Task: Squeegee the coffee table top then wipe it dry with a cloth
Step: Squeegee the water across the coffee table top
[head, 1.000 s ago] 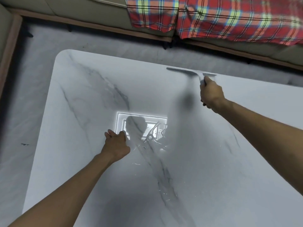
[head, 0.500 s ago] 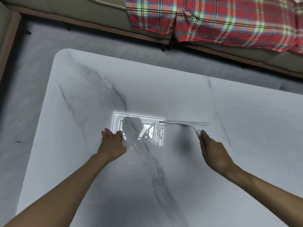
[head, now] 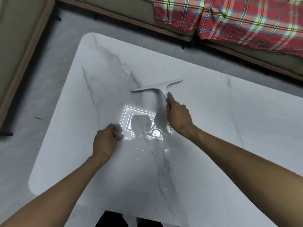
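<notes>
A white marble coffee table top (head: pixel 229 128) with grey veins fills the view. My right hand (head: pixel 177 115) grips the handle of a grey squeegee (head: pixel 157 87), whose blade lies tilted across the middle of the table, a little beyond my knuckles. My left hand (head: pixel 106 140) rests on the table to the left with its fingers curled in; nothing shows in it. Small water drops glint on the surface near a bright ceiling-light reflection (head: pixel 141 123) between my hands. No cloth is visible.
A sofa with a red plaid blanket (head: pixel 237 22) runs along the far side, and another beige sofa (head: pixel 16 46) stands at the left. Grey floor (head: pixel 41 104) surrounds the table. The table's rounded far-left corner (head: pixel 88 36) and near edge are visible.
The squeegee was pulled from the far edge toward me, then shifted left and back out to mid-table with its blade tilted. My left hand stayed in place and curled its fingers.
</notes>
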`<state>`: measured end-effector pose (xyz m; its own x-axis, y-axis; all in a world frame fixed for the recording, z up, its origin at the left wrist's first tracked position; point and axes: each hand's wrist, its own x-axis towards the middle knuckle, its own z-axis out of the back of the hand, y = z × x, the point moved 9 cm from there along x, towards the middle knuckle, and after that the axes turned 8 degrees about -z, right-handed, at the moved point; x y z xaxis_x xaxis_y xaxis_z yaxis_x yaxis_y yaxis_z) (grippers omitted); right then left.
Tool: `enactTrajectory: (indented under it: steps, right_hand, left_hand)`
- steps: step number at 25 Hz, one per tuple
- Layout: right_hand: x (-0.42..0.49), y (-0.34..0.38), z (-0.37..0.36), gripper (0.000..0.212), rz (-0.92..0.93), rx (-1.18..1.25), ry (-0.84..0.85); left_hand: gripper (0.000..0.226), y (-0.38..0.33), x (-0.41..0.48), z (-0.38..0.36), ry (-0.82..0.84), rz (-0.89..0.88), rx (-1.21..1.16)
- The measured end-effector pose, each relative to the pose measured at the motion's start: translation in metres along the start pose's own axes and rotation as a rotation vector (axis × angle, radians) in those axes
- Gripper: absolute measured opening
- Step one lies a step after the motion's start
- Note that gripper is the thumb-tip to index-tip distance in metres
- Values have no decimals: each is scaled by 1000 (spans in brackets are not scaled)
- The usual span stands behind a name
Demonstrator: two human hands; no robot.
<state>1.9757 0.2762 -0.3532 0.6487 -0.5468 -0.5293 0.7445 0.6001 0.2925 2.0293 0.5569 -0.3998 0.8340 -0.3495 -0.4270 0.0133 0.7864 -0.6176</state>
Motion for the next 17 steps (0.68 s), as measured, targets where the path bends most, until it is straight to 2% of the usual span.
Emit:
enactTrajectory:
  steps: [4,6,9,12,15,17]
  right_hand:
    - [-68,-57,-29,56,66,-178,77]
    - [-88,-101,-22,54,22,-216,67]
    - [-118,-159,0,43,-67,-215,23]
    - [-149,-197,23,44,-185,-230,10]
    - [-168,-196,40,44,-238,-138,-20]
    - [-172,-157,36,46,-153,-109,-43]
  left_hand:
    - [14,14,-21,-7,82,10,176]
    - [14,17,-27,-14,118,-16,272]
    - [24,21,-37,-22,137,-66,297]
    - [15,26,-53,-23,169,-99,254]
    - [25,31,-65,-15,163,-128,209]
    - [32,41,-73,-3,120,-87,169]
